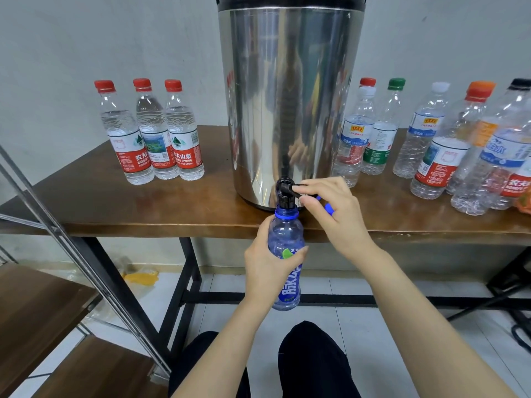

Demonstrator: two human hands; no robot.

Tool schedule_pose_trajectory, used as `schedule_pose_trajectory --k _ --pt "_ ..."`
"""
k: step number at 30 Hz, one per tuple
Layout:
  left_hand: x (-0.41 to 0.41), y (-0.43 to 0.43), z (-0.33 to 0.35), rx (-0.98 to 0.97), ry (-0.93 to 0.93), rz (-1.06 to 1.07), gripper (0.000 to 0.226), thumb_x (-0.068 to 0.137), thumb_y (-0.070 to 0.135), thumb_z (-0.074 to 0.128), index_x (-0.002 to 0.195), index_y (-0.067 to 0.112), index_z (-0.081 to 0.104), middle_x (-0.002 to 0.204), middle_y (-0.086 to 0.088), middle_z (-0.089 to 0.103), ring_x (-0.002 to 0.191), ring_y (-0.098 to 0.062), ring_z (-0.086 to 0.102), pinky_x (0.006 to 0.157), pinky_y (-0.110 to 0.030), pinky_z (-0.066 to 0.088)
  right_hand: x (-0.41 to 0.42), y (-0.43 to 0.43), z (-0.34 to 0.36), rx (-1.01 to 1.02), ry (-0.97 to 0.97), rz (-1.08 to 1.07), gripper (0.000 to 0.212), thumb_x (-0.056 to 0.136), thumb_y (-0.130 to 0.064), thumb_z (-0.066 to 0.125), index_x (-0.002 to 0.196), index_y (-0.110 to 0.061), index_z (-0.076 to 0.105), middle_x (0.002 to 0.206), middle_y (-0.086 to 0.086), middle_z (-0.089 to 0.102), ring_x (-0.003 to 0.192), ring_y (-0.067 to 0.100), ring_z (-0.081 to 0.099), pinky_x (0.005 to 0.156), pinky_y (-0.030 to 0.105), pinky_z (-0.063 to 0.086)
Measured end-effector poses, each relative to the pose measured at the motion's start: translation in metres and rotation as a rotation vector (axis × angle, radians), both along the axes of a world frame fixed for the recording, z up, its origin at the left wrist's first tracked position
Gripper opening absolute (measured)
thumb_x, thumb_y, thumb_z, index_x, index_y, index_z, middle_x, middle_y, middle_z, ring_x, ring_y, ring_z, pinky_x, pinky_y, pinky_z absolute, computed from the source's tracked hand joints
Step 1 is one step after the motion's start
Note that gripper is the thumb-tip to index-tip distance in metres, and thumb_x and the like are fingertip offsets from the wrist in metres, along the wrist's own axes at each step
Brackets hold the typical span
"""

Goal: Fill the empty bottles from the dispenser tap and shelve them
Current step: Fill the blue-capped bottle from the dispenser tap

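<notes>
Left grip [265, 268] holds uncapped blue-tinted bottle [284, 231] under black tap [285, 193].

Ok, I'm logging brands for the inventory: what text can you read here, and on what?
"农夫山泉" / "NONGFU SPRING": red label, third red-capped bottle from the left.
"3D": label of the blue bottle at the tap.
"白水": blue label, large bottle far right.
"农夫": red label, edge bottle at the right.
Everything else: too small, blurred or hidden.

One dispenser [287, 96], three filled bottles [152, 133], one blue bottle [284, 234], at least seven empty bottles [421, 136]
</notes>
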State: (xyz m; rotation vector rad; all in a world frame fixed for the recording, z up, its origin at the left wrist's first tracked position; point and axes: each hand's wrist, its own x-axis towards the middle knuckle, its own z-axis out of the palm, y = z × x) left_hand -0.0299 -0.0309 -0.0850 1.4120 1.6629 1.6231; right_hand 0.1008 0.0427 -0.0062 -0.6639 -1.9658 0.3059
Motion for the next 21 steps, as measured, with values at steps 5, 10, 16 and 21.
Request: schedule_pose_trajectory --k 5,10,16,21 --pt "0.0002 -0.0004 0.0015 0.005 0.003 -0.003 0.073 0.069 0.024 0.09 0.119 0.052 0.045 0.105 0.032 0.063 0.097 0.012 0.061 0.078 -0.004 0.045 -0.0026 0.0006 -0.0025 0.077 0.043 -0.043 0.023 0.09 -0.031 0.062 0.1 -0.016 0.074 0.101 -0.01 0.07 0.099 0.013 0.059 0.085 0.017 0.045" --pt "-0.0006 0.0 0.0016 0.004 0.014 -0.007 0.072 0.069 0.026 0.09 0.117 0.055 0.044 0.101 0.039 0.061 0.096 0.012 0.062 0.078 -0.004 0.046 -0.0045 0.0042 -0.0044 0.219 0.051 -0.117 0.025 0.088 -0.034 0.066 0.089 -0.011 0.076 0.094 -0.002 0.073 0.086 0.005 0.057 0.076 0.018 0.047" --pt "-0.0019 -0.0003 0.0017 -0.024 0.008 -0.015 0.073 0.068 0.026 0.09 0.116 0.055 0.042 0.1 0.042 0.06 0.097 0.014 0.06 0.077 -0.004 0.047 -0.006 0.0062 -0.0047 0.249 0.1 -0.104 0.02 0.087 -0.028 0.068 0.084 -0.01 0.076 0.089 -0.015 0.063 0.082 0.013 0.063 0.078 0.014 0.045" --pt "-0.0017 -0.0006 0.0033 -0.045 0.009 -0.021 0.074 0.069 0.024 0.089 0.116 0.055 0.042 0.101 0.048 0.057 0.098 0.014 0.06 0.078 -0.003 0.046 -0.0068 0.0084 -0.0055 0.252 0.115 -0.091 0.02 0.087 -0.026 0.068 0.08 -0.008 0.075 0.087 -0.013 0.063 0.08 0.011 0.061 0.079 0.01 0.04"
